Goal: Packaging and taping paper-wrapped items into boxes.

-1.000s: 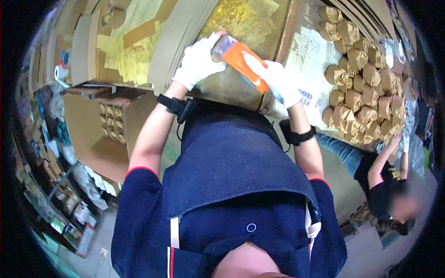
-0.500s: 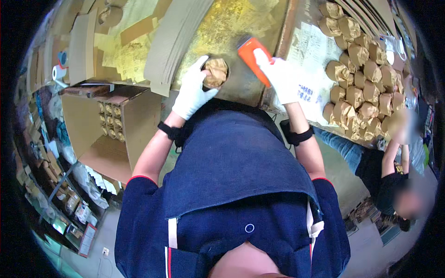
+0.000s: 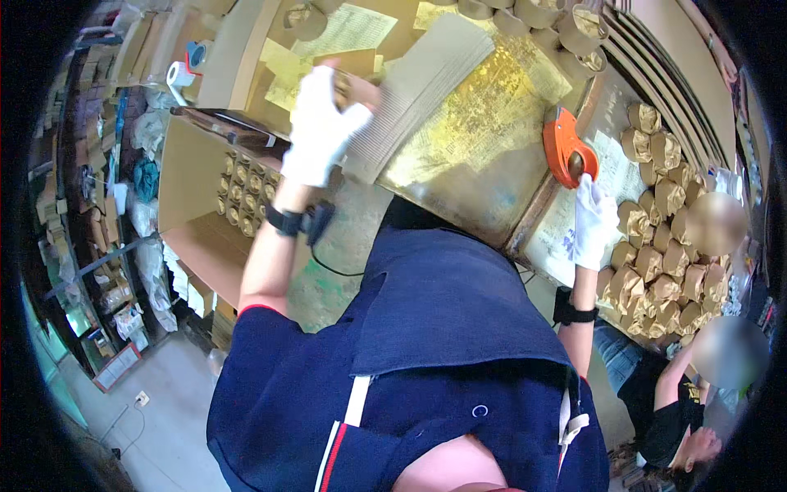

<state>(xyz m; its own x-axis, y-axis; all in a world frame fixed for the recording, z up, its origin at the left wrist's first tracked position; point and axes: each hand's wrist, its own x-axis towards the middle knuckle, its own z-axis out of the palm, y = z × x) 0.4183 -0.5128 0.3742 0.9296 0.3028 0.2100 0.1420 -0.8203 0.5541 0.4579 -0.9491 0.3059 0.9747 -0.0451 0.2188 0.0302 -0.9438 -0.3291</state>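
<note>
My left hand (image 3: 321,135), in a white glove, is raised at the left side of the table and smeared by motion. Its fingers curve around a brown paper-wrapped bundle (image 3: 366,92), itself blurred and partly hidden. On the right, my gloved right hand (image 3: 595,221) grips an orange tape dispenser (image 3: 561,149) by its looped end. The dispenser is over the right part of the table, close to many similar brown paper-wrapped bundles (image 3: 658,261) massed together. Below my left hand's side, an open cardboard box (image 3: 193,172) contains several gold-topped rolls in rows (image 3: 246,193).
A stack of grey corrugated strips (image 3: 422,90) crosses the worn yellow tabletop (image 3: 492,123). More brown rolls (image 3: 584,29) stand along the far edge. A co-worker (image 3: 676,410) is at the right by the bundles. A black cord (image 3: 336,269) hangs below my left wrist.
My left hand has lifted the paper-wrapped bundle off the table and carried it left. My right hand has moved right with the tape dispenser. The whole view has turned.
</note>
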